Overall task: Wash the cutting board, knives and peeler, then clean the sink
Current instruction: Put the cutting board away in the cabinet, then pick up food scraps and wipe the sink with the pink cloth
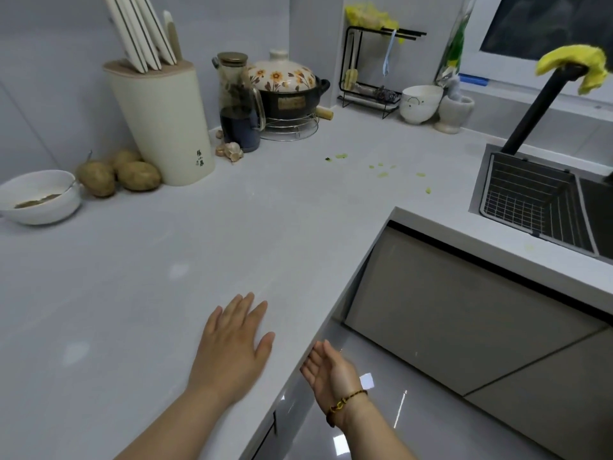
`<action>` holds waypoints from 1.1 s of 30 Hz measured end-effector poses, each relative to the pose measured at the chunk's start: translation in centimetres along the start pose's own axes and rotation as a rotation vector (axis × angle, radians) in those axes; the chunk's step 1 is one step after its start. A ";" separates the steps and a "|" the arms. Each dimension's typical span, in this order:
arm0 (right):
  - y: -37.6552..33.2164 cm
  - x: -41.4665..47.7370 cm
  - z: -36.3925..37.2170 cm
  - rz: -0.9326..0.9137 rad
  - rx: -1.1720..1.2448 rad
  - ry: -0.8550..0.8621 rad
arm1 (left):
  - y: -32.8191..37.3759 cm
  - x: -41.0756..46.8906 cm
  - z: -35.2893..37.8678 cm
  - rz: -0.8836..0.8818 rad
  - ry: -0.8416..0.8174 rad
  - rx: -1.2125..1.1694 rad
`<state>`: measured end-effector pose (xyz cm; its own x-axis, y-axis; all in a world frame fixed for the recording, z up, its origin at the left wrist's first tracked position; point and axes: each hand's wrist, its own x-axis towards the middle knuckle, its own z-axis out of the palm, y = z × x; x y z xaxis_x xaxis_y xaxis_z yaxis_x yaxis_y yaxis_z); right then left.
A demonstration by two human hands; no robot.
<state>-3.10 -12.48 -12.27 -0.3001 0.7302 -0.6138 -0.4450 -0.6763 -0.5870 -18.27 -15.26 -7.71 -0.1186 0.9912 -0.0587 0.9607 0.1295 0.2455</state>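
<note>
**Both hands empty, sink far right**

The dark steel sink (597, 207) is sitting at the far right, well apart from both hands. The left hand (232, 340) is resting flat, fingers straight, on the white countertop (232, 227). The right hand (326, 366) is cupping loosely, palm up, empty, beside its edge.

Potatoes (119, 175) left of holder (162, 124) — sink (544, 200) right

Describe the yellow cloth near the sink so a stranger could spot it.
Find the sink at the counter's right end and follow its black faucet upward. The yellow cloth is draped over the faucet's top, unlike the other yellow bundle atop the black wire rack.
</note>
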 end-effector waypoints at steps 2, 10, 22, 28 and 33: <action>0.0 0.0 0.1 0.006 -0.006 0.005 | 0.0 0.0 0.0 -0.005 0.012 -0.001; -2.1 -0.7 -0.4 -0.003 -0.181 0.044 | -0.7 0.1 0.4 -0.012 0.066 -0.064; -11.8 0.2 -3.7 -0.150 -0.604 0.051 | 1.8 5.7 -2.5 -0.301 0.197 -0.254; -22.0 2.0 -8.7 -0.322 -0.881 0.136 | 8.7 12.7 -3.8 -0.341 0.328 -0.437; -30.8 5.0 -11.1 -0.442 -1.086 0.102 | 15.5 19.6 -2.5 -0.294 0.319 -0.473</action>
<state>18.48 10.91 -3.15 -0.2094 0.9440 -0.2549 0.4739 -0.1300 -0.8709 -6.36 6.22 -2.63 -0.4986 0.8627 0.0841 0.6708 0.3226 0.6678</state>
